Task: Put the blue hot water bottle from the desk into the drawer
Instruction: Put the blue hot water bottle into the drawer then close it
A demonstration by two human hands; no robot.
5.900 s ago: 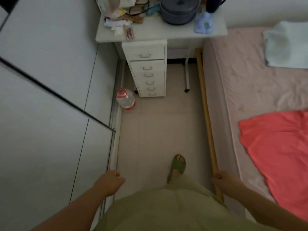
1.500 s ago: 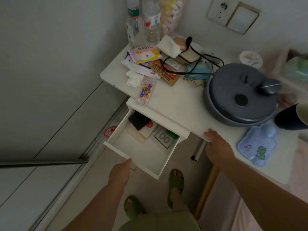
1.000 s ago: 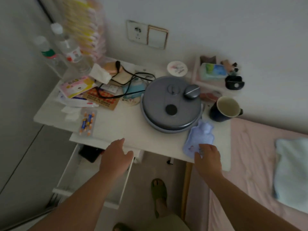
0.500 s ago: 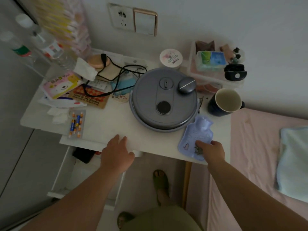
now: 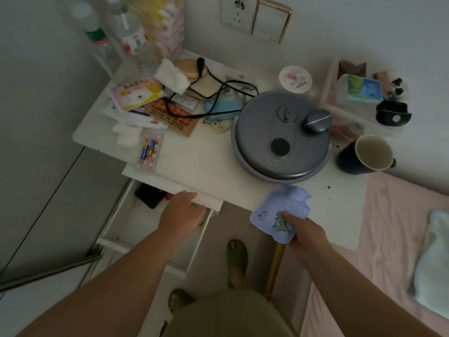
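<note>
Right hand [image 5: 306, 235] grips the bottle [image 5: 279, 212] at the bench [image 5: 209, 166] edge; left hand [image 5: 181, 216], loosely spread, hovers over the open drawer [image 5: 136, 227].

Grey round pot [image 5: 281, 139] sits mid-desktop, a dark mug [image 5: 364, 154] just right of it. Battery pack [image 5: 148, 152] lies near the front left edge, a black cable [image 5: 213, 93] snaking over the clutter behind. Two clear bottles [image 5: 116, 32] stand at the back left. Pink bedsheet [image 5: 388, 227] off to the right.
</note>
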